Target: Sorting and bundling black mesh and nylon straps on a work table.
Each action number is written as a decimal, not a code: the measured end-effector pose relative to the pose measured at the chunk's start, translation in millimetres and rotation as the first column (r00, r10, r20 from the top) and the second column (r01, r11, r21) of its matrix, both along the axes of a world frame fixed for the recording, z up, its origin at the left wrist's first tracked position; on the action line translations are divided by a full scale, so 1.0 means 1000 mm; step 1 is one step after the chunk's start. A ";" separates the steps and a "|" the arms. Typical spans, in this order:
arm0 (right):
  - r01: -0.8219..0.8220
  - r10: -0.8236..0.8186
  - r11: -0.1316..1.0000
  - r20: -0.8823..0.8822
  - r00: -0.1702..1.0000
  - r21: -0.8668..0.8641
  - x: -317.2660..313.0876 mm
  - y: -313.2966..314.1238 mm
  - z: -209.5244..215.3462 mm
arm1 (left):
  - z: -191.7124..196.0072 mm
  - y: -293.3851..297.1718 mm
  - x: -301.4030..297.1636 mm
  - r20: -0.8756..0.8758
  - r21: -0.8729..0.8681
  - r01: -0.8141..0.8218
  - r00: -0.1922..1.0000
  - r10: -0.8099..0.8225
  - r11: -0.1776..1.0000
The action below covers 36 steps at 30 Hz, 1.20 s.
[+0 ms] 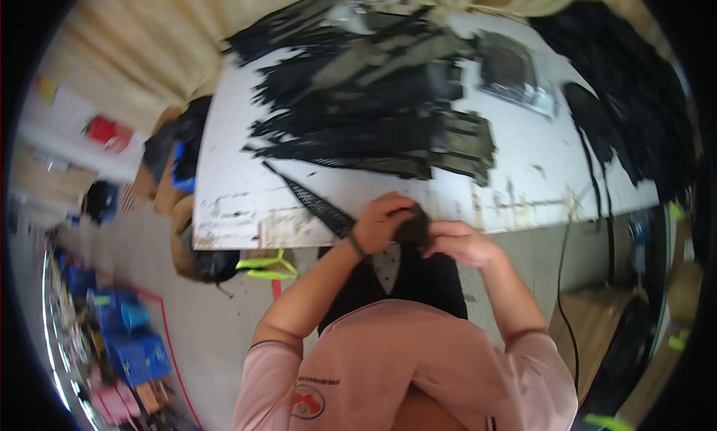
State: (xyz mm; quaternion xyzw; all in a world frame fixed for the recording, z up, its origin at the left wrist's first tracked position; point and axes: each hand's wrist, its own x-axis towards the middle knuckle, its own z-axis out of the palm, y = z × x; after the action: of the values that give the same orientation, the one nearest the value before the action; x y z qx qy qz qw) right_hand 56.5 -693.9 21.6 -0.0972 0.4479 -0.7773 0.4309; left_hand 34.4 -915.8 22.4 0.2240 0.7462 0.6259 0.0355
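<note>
Both hands — left and right — pinch a small black piece between them at the tabletop's near edge (roughly midway, left marginally closer), a mesh strap slanting up-left.

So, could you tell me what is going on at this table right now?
A person in a pink shirt stands at the near edge of a worn white table, with both hands on a piece of black fabric. The left hand and right hand grip it close together, and the rest of it hangs down in front of the person. A long black mesh strip lies beside the left hand, and a pile of black and olive pieces covers the middle of the table.
</note>
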 end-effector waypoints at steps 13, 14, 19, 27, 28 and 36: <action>0.545 -0.331 0.749 -0.500 0.800 0.377 0.016 0.013 -0.017 | 0.013 0.019 0.012 0.338 -0.268 0.164 0.939 -0.067 0.949; 0.543 -0.428 0.797 -0.386 0.817 0.265 0.011 0.019 -0.017 | 0.008 0.016 0.008 0.331 -0.250 0.095 0.944 -0.007 0.964; 0.358 -0.312 0.867 -0.182 0.932 0.348 0.012 -0.001 0.006 | 0.009 0.017 0.009 0.493 -0.154 0.104 0.870 -0.014 0.983; 0.719 -0.574 0.630 -0.447 0.686 0.293 -0.006 0.033 -0.016 | 0.011 0.005 0.010 0.649 -0.018 0.001 0.760 0.011 1.000; 0.719 -0.575 0.629 -0.445 0.686 0.296 0.001 0.019 -0.008 | 0.012 0.007 0.010 0.706 -0.048 0.036 0.708 0.009 0.998; 0.363 -0.218 0.750 -0.311 0.925 0.553 0.034 0.056 -0.018 | -0.022 -0.047 0.047 0.406 -0.625 0.552 0.834 -0.373 0.552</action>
State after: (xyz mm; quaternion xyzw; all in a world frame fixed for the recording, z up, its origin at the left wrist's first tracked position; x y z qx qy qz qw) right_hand 90.4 -637.6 3.7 0.0277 0.7265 -0.6362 0.2581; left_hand 80.9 -962.8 0.5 0.3081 0.8340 0.2702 0.3694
